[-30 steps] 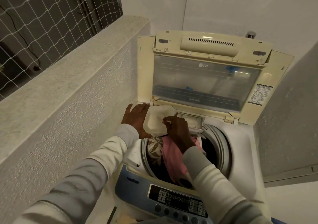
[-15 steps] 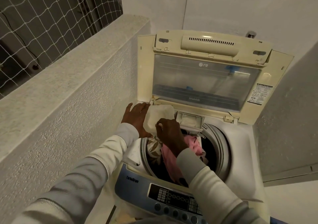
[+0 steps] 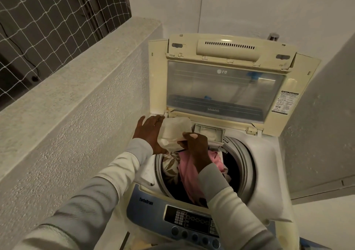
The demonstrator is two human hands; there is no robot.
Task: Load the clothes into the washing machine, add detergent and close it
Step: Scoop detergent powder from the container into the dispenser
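A top-loading washing machine stands with its lid raised upright. Pink cloth and a leaf-print cloth fill the drum. A whitish pouch is held over the drum's back-left rim. My left hand supports the pouch from the left side. My right hand pinches the pouch's lower right edge. Just right of the pouch, the detergent drawer sits open at the back rim.
A rough plastered parapet wall runs close along the left, with netting above it. A grey wall panel stands close on the right. The blue control panel with buttons faces me at the front.
My right hand has slid left from the drawer side along the pouch's lower edge and now pinches it. My left hand has stayed in place on the pouch.
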